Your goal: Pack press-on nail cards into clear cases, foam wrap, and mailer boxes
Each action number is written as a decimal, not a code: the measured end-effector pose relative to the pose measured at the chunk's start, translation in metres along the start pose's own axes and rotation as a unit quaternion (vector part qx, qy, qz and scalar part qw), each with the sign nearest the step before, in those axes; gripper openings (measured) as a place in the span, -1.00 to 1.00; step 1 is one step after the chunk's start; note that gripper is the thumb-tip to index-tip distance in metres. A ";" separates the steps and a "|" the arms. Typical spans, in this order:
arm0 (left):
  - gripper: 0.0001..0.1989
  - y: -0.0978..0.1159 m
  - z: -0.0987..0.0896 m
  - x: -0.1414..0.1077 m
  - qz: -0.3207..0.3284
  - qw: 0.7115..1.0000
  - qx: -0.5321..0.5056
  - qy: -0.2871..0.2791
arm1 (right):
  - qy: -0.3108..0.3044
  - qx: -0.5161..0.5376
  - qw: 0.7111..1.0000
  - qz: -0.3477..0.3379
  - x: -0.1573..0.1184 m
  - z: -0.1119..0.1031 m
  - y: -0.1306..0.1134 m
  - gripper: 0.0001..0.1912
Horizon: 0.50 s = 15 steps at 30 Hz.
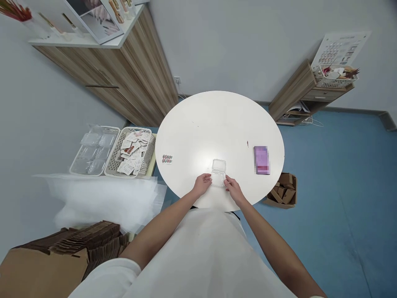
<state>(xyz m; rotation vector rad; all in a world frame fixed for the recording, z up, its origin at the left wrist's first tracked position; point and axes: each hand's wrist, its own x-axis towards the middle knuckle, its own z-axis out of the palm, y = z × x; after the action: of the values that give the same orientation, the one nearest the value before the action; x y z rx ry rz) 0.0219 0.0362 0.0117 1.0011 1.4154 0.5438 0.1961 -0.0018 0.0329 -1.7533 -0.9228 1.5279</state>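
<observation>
A small clear plastic box (218, 179) lies on the white oval table (192, 128) in front of me, its hinged lid (219, 165) tipped back on the far side. Nothing shows inside it. My left hand (202, 183) has its fingers bent against the box's left edge. At the right edge, my right hand (233, 187) grips the box between thumb and fingers. A card of press-on nails (167, 159) lies near the table's left edge. Toward the right side is a purple box (262, 160), partly blurred, with a tiny dark red piece (247, 144) beyond it.
Left of the table, a white basket (108, 166) holds many cards; a tray (73, 167) beside it holds clear plastic boxes. White sheets (102, 198) and folded cardboard (46, 265) are nearer. A carton (294, 194) of brown boxes stands at right. Cabinets (151, 62) line the wall.
</observation>
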 end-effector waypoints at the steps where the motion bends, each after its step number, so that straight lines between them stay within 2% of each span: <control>1: -0.70 -0.001 0.002 0.002 -0.004 1.000 0.006 0.004 | -0.002 -0.009 1.000 0.001 0.003 0.000 0.000 -0.49; 8: -0.65 -0.010 0.009 0.010 -0.016 0.997 0.071 0.037 | -0.015 -0.073 0.997 -0.017 0.019 0.003 0.008 -0.58; 15: -0.58 -0.015 0.014 0.007 -0.016 0.995 0.079 0.055 | 0.012 -0.095 0.995 0.003 0.017 0.003 0.019 -0.39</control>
<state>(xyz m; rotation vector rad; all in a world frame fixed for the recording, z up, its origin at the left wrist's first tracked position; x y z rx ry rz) 0.0324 0.0304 -0.0064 1.0852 1.5896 0.4754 0.1961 0.0020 0.0072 -1.9050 -1.0811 1.4593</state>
